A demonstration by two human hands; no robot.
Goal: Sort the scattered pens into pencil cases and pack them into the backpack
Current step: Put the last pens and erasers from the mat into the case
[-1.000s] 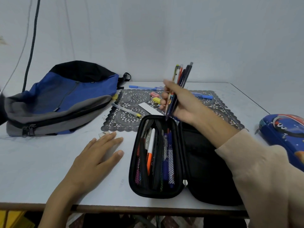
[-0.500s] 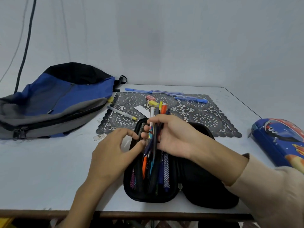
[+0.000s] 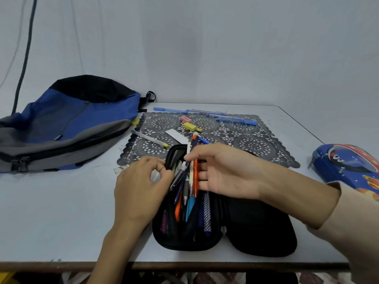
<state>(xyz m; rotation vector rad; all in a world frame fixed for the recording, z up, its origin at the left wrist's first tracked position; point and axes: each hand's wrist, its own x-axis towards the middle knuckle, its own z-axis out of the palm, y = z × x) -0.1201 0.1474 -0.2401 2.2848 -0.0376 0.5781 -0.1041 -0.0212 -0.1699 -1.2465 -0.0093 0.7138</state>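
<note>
A black pencil case lies open near the table's front edge, its left half full of pens. My right hand lies over the case's top and holds a bunch of pens slanting down into the left half. My left hand pinches the case's upper left rim beside those pens. A blue, grey and black backpack lies on its side at the left. Several blue pens, a clear pen with a yellow tip and yellow and pink erasers lie scattered on the black lace mat.
A blue rocket-print pencil case sits at the table's right edge. A white card lies on the mat. The grey wall stands right behind the table, and a dark cable hangs at the far left.
My right hand brought the bunch of pens down from mid-air into the open case. My left hand moved from the tabletop to the case's left rim.
</note>
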